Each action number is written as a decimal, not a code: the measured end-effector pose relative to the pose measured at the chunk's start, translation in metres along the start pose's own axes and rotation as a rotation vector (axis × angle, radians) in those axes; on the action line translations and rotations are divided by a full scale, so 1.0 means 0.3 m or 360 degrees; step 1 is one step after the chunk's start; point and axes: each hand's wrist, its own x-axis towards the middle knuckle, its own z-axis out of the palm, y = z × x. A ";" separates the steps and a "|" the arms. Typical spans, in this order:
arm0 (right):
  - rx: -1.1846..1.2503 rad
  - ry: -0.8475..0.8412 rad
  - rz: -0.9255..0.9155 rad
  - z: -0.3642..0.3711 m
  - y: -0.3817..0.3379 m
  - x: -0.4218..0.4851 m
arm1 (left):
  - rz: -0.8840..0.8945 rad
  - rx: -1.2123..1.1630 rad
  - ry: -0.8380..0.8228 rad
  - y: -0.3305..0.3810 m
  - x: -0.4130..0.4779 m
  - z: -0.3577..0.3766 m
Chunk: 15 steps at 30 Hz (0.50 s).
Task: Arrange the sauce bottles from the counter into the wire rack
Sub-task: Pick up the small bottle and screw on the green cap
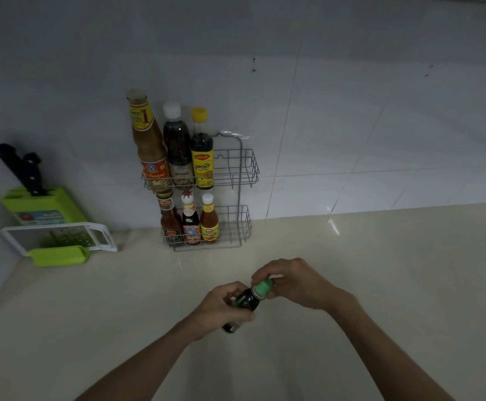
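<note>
Above the beige counter's (380,270) near middle, the left hand (224,306) clasps the body of a small dark glass bottle (246,302), its long axis tilted up-right; the right hand (292,280) pinches its green cap (262,287). The grey wire rack's (243,169) free right slots stand beyond, against the wall edge.

Well up and left of the left hand (224,309), the tall brown bottle (148,146) in the rack's (244,169) top tier bears a large red "1" on its yellow neck label. The yellow-capped bottle (202,151) beside it carries Thai script on a red-and-yellow label. Other labels are too small or blurred to read.
</note>
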 end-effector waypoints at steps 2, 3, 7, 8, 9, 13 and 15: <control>0.0147 -0.0006 0.0012 -0.003 -0.009 -0.002 | -0.0039 -0.0076 -0.0109 -0.001 -0.007 -0.009; 0.0202 -0.0025 0.0028 -0.006 -0.015 -0.001 | -0.0066 -0.0119 -0.0145 0.001 -0.010 -0.012; 0.0396 -0.0124 0.0076 -0.029 -0.040 0.004 | -0.0214 -0.0350 -0.0303 0.012 -0.013 -0.021; 0.0403 -0.0155 0.0058 -0.034 -0.047 0.006 | -0.0251 -0.0386 -0.0348 0.013 -0.012 -0.026; 0.0406 -0.0184 0.0041 -0.039 -0.053 0.007 | -0.0284 -0.0409 -0.0397 0.017 -0.011 -0.030; 0.0410 -0.0265 0.0052 -0.055 -0.076 0.014 | -0.0363 -0.0502 -0.0591 0.027 -0.016 -0.046; 0.0373 -0.0281 0.0044 -0.059 -0.082 0.019 | -0.0390 -0.0533 -0.0646 0.029 -0.022 -0.051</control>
